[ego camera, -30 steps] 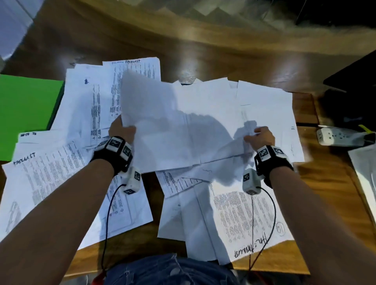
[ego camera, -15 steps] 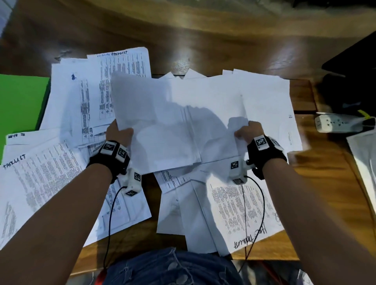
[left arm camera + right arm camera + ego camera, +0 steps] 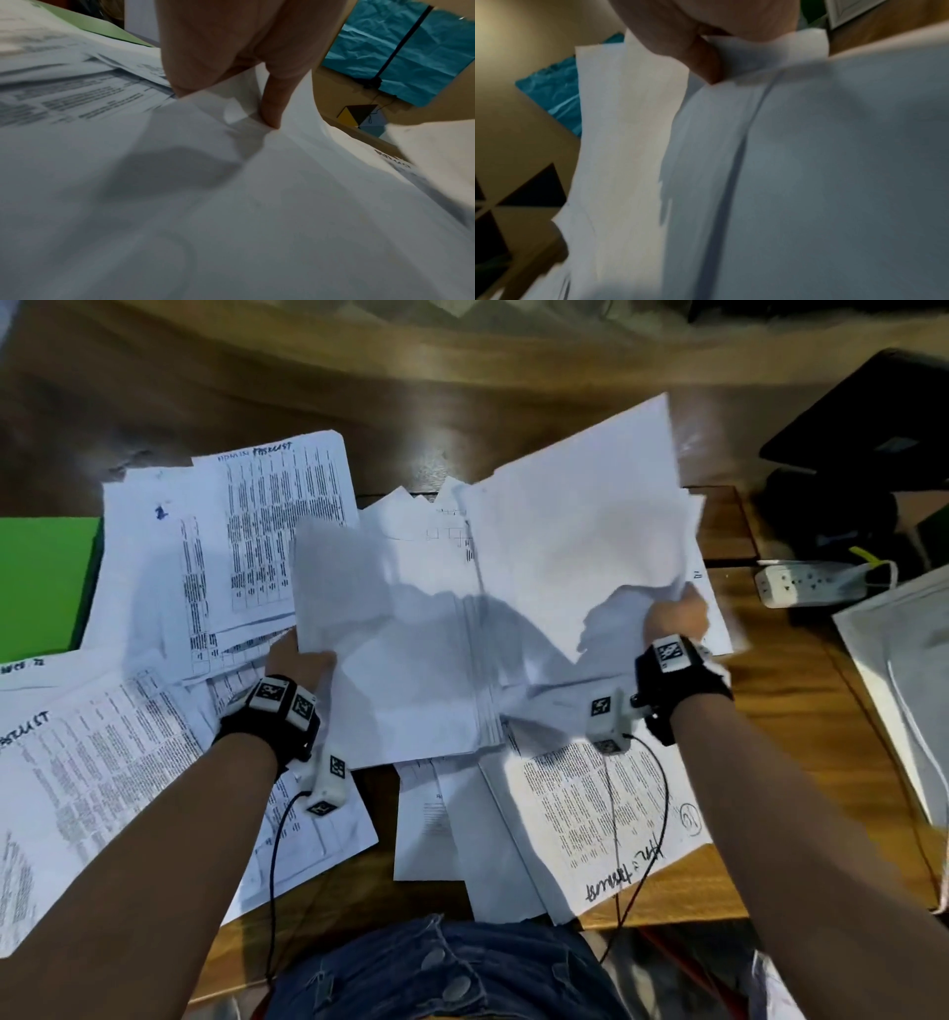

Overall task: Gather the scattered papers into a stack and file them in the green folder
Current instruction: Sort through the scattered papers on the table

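Several white printed papers (image 3: 118, 762) lie scattered over the wooden table (image 3: 801, 731). My left hand (image 3: 300, 657) grips the left edge of a bundle of blank-backed sheets (image 3: 411, 649) held above the table; in the left wrist view its fingers (image 3: 272, 101) pinch the sheets (image 3: 231, 182). My right hand (image 3: 675, 613) grips another batch of sheets (image 3: 575, 526) raised and tilted up to the right, its fingers (image 3: 706, 60) curled round the paper's (image 3: 808, 162) edge. The green folder (image 3: 46, 588) lies at the far left, partly under papers.
A white power strip (image 3: 806, 582) lies at the right edge of the table. A dark object (image 3: 862, 428) sits at the back right, and a white sheet-like thing (image 3: 904, 670) is at the far right. Wrist-camera cables hang over the front papers.
My right hand has moved right and up, lifting its sheets apart from the left bundle and tilting them. The left hand holds its bundle about where it was.
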